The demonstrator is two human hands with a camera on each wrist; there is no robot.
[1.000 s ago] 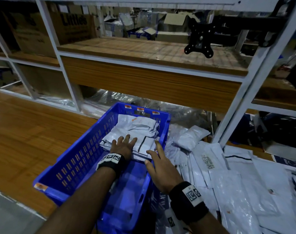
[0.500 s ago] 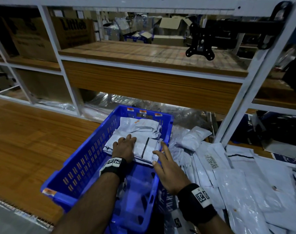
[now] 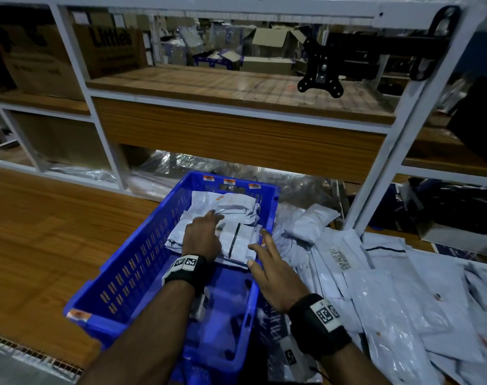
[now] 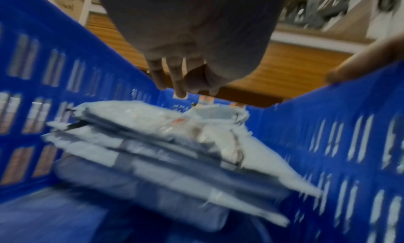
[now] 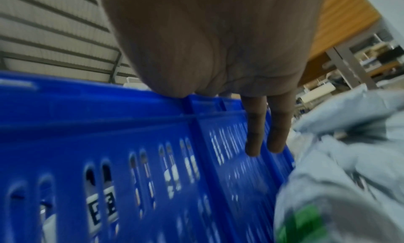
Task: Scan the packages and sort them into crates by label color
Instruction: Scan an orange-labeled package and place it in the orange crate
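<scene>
A blue slotted crate (image 3: 131, 262) stands on the wooden table with a stack of white poly-bag packages (image 3: 236, 209) at its far end. My left hand (image 3: 202, 234) reaches over that stack inside the crate. In the left wrist view its fingers (image 4: 181, 84) hang relaxed just above the stack (image 4: 153, 151) and hold nothing. My right hand (image 3: 272, 270) lies on the crate's right rim with its fingers spread. In the right wrist view two straight fingers (image 5: 255, 134) point down the crate's outer wall (image 5: 153, 125). A package with a green label (image 5: 306, 220) lies beside that wall.
A loose heap of white packages (image 3: 389, 301) covers the table right of the crate. A white metal rack post (image 3: 381, 173) and a wooden shelf (image 3: 236, 134) stand close behind. A black monitor mount (image 3: 320, 76) hangs above. Bare wooden tabletop (image 3: 42, 232) lies to the left.
My left hand has slid forward from the stack's near edge to over its middle. My right hand has stayed at the crate's right rim, edging slightly forward.
</scene>
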